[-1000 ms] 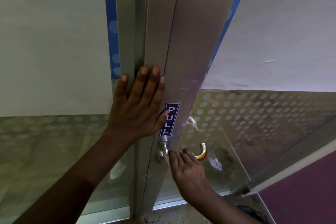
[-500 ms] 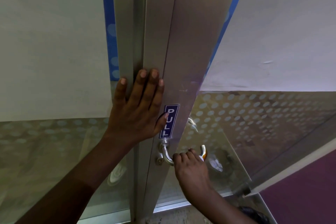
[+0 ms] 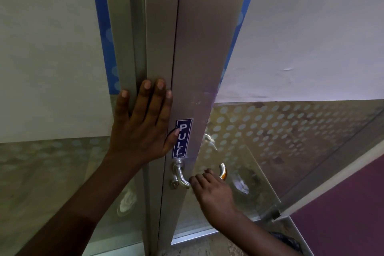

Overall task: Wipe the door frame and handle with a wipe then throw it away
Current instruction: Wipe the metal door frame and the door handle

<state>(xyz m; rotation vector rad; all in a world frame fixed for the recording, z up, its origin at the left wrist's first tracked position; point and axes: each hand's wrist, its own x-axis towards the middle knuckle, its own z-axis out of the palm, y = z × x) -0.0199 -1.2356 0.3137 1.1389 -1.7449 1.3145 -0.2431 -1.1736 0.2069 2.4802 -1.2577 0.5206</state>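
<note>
A brushed-metal door frame [image 3: 197, 48] runs up the middle of the view, with a blue PULL sticker [image 3: 182, 138] on it. My left hand [image 3: 141, 129] lies flat and spread on the frame, just left of the sticker, thumb touching its edge. Below the sticker a curved silver door handle [image 3: 180, 176] sticks out to the right. My right hand [image 3: 214, 189] has its fingers curled over the handle's bar, between the base and the hooked end. No wipe shows; anything under the right hand's fingers is hidden.
Frosted, dotted glass panels [image 3: 291, 141] flank the frame on both sides. Through the right-hand glass shows a white crumpled shape [image 3: 241, 183]. A purple surface [image 3: 342, 214] and a dark object [image 3: 286, 241] lie at the lower right.
My right hand has shifted a little along the handle bar, from near its base toward the hooked end, then slightly back. The left hand has stayed flat on the frame.
</note>
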